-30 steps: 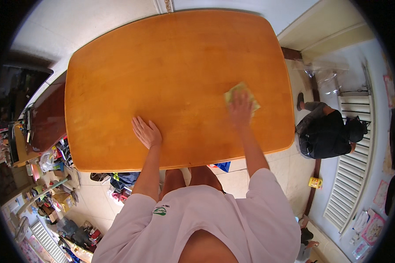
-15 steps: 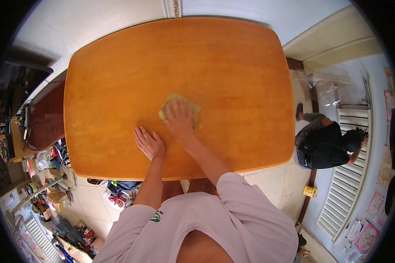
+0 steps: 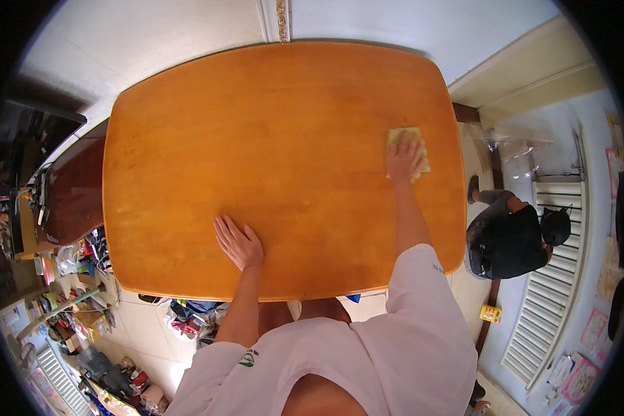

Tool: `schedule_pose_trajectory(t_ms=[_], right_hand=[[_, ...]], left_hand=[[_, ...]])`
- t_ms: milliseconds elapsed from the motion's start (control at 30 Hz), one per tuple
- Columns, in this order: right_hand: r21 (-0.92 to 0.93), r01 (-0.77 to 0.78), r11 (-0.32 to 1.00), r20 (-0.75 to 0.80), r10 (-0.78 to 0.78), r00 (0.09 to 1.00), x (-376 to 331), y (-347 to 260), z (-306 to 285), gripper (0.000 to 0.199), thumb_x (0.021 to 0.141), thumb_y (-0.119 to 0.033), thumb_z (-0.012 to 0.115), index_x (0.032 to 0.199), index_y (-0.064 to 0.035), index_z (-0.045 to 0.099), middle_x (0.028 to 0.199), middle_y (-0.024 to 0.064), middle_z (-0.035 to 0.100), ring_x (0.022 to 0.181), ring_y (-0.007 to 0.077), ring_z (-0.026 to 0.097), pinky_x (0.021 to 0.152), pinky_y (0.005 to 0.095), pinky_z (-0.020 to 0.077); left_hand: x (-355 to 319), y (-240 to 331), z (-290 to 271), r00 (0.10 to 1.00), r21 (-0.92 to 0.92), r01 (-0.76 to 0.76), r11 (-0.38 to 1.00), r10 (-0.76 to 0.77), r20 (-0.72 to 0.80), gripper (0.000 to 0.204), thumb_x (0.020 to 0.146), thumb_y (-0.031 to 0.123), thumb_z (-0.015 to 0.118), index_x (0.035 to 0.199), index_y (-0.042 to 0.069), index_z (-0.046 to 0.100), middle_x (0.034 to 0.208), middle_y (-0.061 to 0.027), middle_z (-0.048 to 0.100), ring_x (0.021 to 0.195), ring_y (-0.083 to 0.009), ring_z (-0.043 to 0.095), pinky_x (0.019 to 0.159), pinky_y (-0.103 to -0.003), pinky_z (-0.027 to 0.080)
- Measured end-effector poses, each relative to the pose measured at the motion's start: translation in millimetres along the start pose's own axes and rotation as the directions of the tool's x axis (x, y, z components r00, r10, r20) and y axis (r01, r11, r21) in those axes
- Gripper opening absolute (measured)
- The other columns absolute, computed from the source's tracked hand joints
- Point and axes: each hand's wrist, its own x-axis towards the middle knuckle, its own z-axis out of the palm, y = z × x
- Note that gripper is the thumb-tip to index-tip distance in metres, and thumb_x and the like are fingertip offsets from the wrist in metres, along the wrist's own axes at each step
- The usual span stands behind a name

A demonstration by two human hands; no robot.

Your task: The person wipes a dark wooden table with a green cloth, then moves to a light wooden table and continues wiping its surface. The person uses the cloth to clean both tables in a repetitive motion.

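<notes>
Overhead, a yellow-green cloth point(image 3: 408, 147) is pressed flat against a wooden table point(image 3: 277, 159) by the right hand point(image 3: 404, 157), whose fingers are spread open over it rather than pinched around it. The cloth lies near the table's right edge, towards the far corner, and only its rim is seen past the fingers. The left hand point(image 3: 238, 243) is laid palm down on the bare wood close to the near edge, fingers loosely splayed, nothing held (a brace for the long reach, by the look of it).

Wiping here is judged best done with even downward pressure and the cloth kept fully under the palm, so that no fold drags. Little room is left to the right before the rounded edge is met, and the stroke should be checked short of it. Wide unbroken tabletop is offered to the left and towards the far side. Beyond the right edge a person in dark clothes point(image 3: 513, 232) is crouched on the floor beside a white radiator point(image 3: 544, 305), well apart from the cloth.
</notes>
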Motion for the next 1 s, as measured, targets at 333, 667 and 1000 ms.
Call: schedule_pose_trajectory(t_ms=[333,667,1000], right_hand=[[0.248,0.359,0.9,0.24,-0.416,0.877,-39.9,-241.9,-89.9,0.052,0.097,-0.041,0.043,0.141,-0.0118,0.046,0.145,0.0179,0.045,0.136,0.0388,0.037,0.108,0.0606,0.0287],[0.339,0.759,0.557,-0.026,-0.8,0.599,-31.2,-255.3,0.5,0.053,0.096,-0.044,0.045,0.143,-0.0196,0.045,0.152,0.0088,0.038,0.142,0.0316,0.029,0.112,0.0573,0.0243],[0.053,-0.198,0.979,0.142,0.189,0.972,133.2,-111.5,44.8,0.062,0.101,-0.054,0.023,0.155,-0.0237,0.022,0.162,0.0094,0.013,0.149,0.0316,0.005,0.114,0.0634,0.0036]], left_hand=[[-4.4,-13.7,-9.3,0.998,0.039,0.045,0.998,-0.046,0.03,0.064,0.092,0.027,0.055,0.145,-0.003,0.035,0.156,-0.0183,0.027,0.145,-0.0337,0.024,0.117,-0.047,0.021],[-0.3,-10.1,-8.1,1.0,0.009,0.004,1.0,-0.004,0.009,0.062,0.091,0.022,0.055,0.144,-0.004,0.036,0.154,-0.0202,0.03,0.144,-0.0358,0.025,0.117,-0.047,0.021],[-2.3,-2.4,-8.4,0.998,0.063,0.016,0.998,-0.02,0.053,0.064,0.089,0.022,0.056,0.143,-0.006,0.035,0.154,-0.0221,0.028,0.144,-0.0377,0.025,0.117,-0.049,0.021]])
